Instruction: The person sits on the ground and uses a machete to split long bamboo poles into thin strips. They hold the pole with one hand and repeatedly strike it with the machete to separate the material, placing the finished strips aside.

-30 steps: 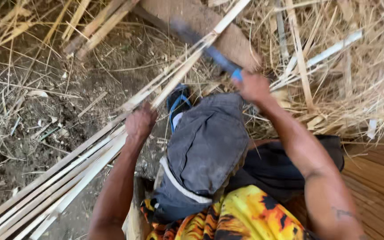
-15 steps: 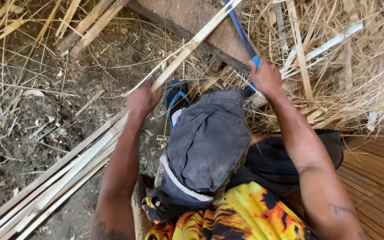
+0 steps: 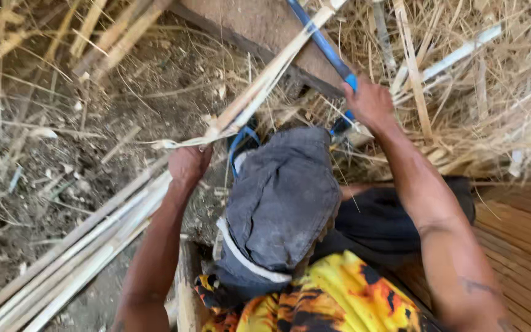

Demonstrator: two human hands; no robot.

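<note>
A pale bamboo strip (image 3: 265, 80) slants from upper right down to the left hand (image 3: 187, 166), which is clamped around its frayed lower end above the dirt floor (image 3: 50, 203). The right hand (image 3: 370, 101) is closed on the blue handle of a long blade (image 3: 321, 40) that crosses the strip near the top of the frame. A grey cloth (image 3: 284, 197) covers the person's knee between the arms. More split strips (image 3: 75, 258) lie bundled on the ground at lower left; dry straw (image 3: 493, 104) heaps at right.

Pale tan bamboo strips (image 3: 259, 92), blue-handled blade (image 3: 324, 46), grey cloth (image 3: 281, 203), yellow-orange flame-patterned shorts (image 3: 333, 301).
</note>
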